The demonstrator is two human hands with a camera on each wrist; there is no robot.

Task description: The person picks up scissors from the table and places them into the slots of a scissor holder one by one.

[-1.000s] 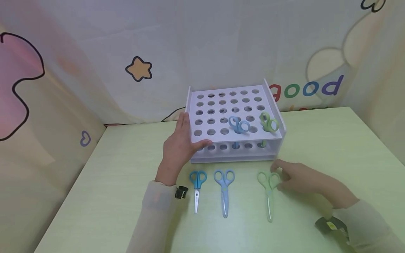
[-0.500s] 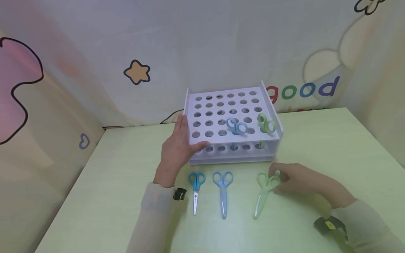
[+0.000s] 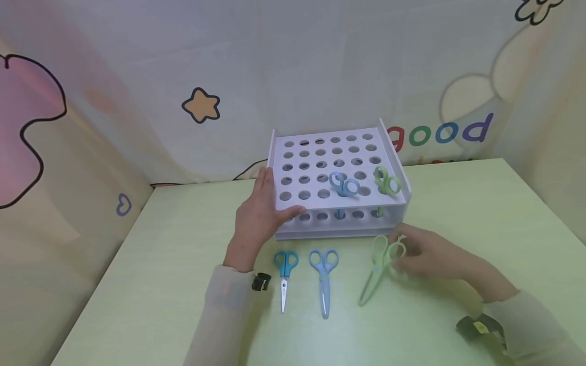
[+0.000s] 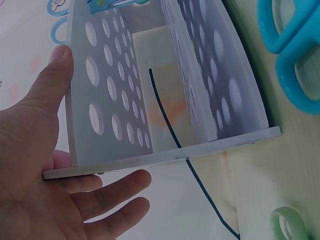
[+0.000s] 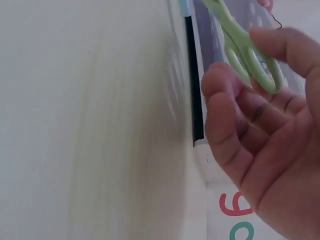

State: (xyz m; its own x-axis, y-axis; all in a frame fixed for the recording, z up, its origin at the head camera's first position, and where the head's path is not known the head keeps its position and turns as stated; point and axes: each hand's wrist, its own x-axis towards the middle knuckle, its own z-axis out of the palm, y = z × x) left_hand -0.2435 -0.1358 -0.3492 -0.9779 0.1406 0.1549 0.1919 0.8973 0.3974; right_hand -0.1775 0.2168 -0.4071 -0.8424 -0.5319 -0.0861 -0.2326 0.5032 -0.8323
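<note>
In the head view my left hand (image 3: 255, 219) holds the left side of a white two-tier rack (image 3: 334, 234) with rows of round holes. Its thumb lies on the top shelf and the fingers rest along the outer side panel. My right hand (image 3: 429, 253) pinches one handle loop of a pair of light green scissors (image 3: 380, 264), tilted with the tip toward the lower left, before the rack's right front corner. The right wrist view shows these green scissors (image 5: 244, 42) between thumb and fingers. Blue scissors (image 3: 343, 187) and another green pair (image 3: 387, 185) stand handles-up in front-row holes.
Teal-handled scissors (image 3: 285, 269) and light blue scissors (image 3: 324, 282) lie side by side on the pale green table (image 3: 183, 264), in front of the rack. Behind the table hangs a printed curtain (image 3: 293, 61). A dark line or cord (image 4: 200, 185) passes behind the rack.
My right hand has taken the green scissors by a handle loop and raised their handles a little; their tip has swung left. The left hand stays on the rack.
</note>
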